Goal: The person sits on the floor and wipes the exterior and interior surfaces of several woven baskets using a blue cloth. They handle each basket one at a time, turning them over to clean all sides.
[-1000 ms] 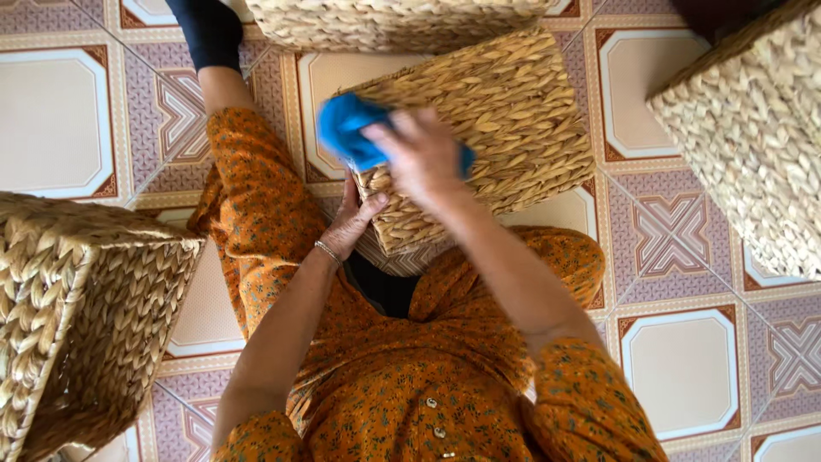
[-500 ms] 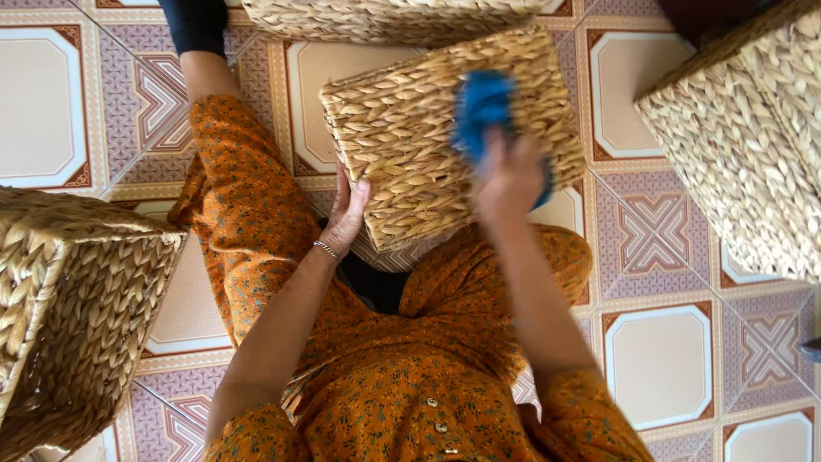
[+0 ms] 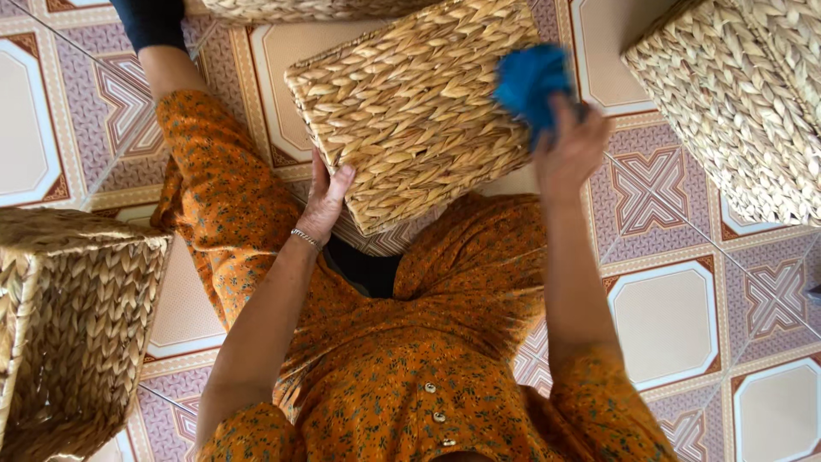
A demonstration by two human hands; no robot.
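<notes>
On your lap, the woven basket (image 3: 410,111) looks light but stiff, so your left hand (image 3: 325,198) grips its lower edge while your right hand (image 3: 569,150) clasps a soft blue cloth (image 3: 530,79).

Likely a home used as a craft workplace. Patterned ceramic floor tiles (image 3: 667,188) underfoot; seated directly on floor in an orange floral dress (image 3: 410,376). Woven seagrass baskets all round: one at left (image 3: 77,325), one at right (image 3: 735,103), one in lap (image 3: 410,111).
</notes>
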